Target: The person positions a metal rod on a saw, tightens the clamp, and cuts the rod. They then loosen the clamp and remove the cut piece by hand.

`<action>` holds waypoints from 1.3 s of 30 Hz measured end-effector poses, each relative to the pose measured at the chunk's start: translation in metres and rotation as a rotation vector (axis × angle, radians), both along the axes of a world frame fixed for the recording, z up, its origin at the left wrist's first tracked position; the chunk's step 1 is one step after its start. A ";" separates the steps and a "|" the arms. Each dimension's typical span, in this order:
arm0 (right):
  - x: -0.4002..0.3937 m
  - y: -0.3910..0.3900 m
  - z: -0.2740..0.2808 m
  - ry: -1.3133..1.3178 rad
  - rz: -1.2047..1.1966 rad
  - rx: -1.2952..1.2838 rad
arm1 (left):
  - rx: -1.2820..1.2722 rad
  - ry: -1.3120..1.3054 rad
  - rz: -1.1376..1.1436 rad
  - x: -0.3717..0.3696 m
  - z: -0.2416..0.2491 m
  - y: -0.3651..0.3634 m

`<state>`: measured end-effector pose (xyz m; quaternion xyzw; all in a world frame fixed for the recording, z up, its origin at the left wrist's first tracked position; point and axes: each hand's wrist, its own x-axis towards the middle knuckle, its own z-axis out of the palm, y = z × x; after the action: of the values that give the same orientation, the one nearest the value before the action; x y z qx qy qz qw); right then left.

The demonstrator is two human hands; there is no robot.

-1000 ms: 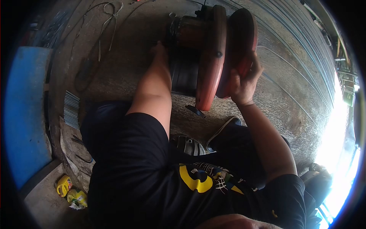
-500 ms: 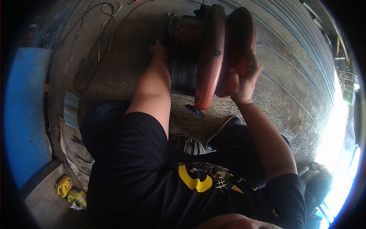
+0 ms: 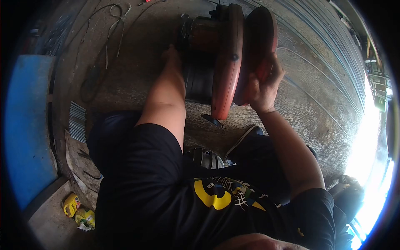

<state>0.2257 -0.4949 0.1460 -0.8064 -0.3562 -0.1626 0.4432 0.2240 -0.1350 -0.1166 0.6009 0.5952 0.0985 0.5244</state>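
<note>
A large machine with a dark body and a long red guard (image 3: 227, 79) lies on the worn floor in front of me. Beside the guard, on its right, is a red disc-shaped part (image 3: 262, 46). My right hand (image 3: 265, 85) grips the lower right edge of that disc, thumb on the near face and fingers round the rim. My left hand (image 3: 170, 53) is at the machine's dark left side, in deep shadow, and its fingers are hidden. A small black lever (image 3: 212, 121) sticks out below the guard.
Long thin metal rods (image 3: 329, 46) run along the right. A blue panel (image 3: 31, 129) stands at the left, with short rods (image 3: 78, 121) beside it. A looped cord (image 3: 114, 31) lies at upper left. Yellow items (image 3: 71, 205) sit at lower left.
The view has shifted very slightly. Both hands keep their places at the machine, and nothing else has visibly moved.
</note>
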 end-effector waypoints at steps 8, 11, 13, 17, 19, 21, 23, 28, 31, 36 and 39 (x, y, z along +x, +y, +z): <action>0.000 0.000 0.000 0.005 -0.003 0.001 | -0.089 -0.114 0.279 -0.007 0.051 -0.028; 0.000 0.001 0.002 -0.008 0.000 0.001 | -0.265 -0.423 0.374 0.001 0.014 -0.011; 0.000 0.001 0.001 -0.015 -0.001 0.003 | -0.274 -0.404 0.343 -0.002 0.012 -0.009; 0.000 0.001 0.004 -0.047 0.002 -0.008 | -0.289 -0.387 0.356 0.000 0.017 -0.013; 0.000 0.001 0.002 -0.042 0.001 0.001 | -0.269 -0.400 0.364 0.003 0.007 -0.011; 0.001 0.001 0.002 -0.037 -0.007 0.008 | -0.251 -0.412 0.366 0.005 0.004 -0.010; 0.000 0.001 0.002 -0.003 0.004 0.018 | -0.132 -0.299 0.386 0.006 0.007 -0.016; 0.000 -0.001 0.007 -0.070 -0.019 -0.029 | -0.238 -0.291 0.253 0.010 -0.027 0.004; -0.001 0.001 0.005 -0.038 -0.007 -0.009 | -0.179 -0.216 0.244 0.001 -0.012 -0.001; -0.001 0.001 0.005 -0.008 -0.011 0.001 | -0.124 -0.062 0.255 -0.002 0.034 -0.019; -0.001 0.001 0.006 -0.018 -0.009 -0.005 | -0.231 -0.249 0.344 0.000 0.041 -0.024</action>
<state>0.2246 -0.4935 0.1519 -0.8075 -0.3571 -0.1709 0.4373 0.2245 -0.1588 -0.0754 0.4099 0.6269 0.1908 0.6345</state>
